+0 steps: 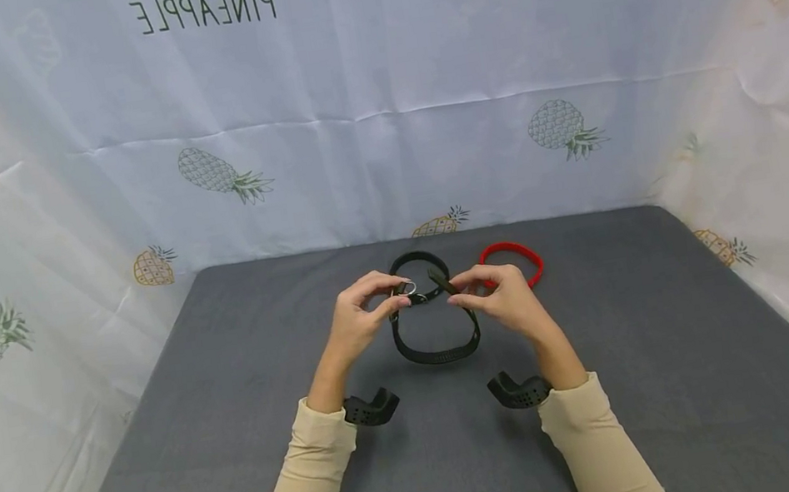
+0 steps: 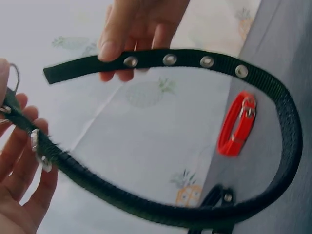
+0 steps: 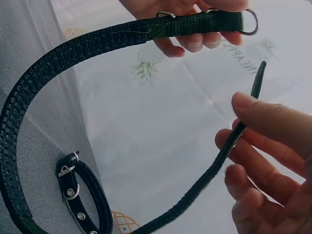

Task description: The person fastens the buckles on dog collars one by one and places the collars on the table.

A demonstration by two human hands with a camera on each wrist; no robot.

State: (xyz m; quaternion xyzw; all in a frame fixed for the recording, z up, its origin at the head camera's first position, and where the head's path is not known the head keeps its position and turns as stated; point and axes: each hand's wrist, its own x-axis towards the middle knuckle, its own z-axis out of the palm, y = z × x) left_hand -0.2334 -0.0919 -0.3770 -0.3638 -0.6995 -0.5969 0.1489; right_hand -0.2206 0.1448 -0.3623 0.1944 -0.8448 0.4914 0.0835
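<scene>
A dark green pet collar (image 2: 292, 136) is held up in an open loop between both hands, its curve hanging down. My left hand (image 1: 359, 316) pinches the end with the metal buckle and the D-ring (image 3: 256, 24). Between thumb and fingers, my right hand (image 1: 498, 292) pinches the strap near its free tip, beside several metal eyelets (image 2: 206, 62). In the right wrist view the tip (image 3: 260, 78) points upward past the thumb. The two ends are apart, and the strap is not through the buckle.
A black buckled collar (image 3: 82, 216) lies on the grey table (image 1: 230, 370), behind the held one. To its right lies a red collar (image 1: 537, 259), also buckled into a loop. A pineapple-print curtain (image 1: 368, 56) hangs behind the table and at both sides.
</scene>
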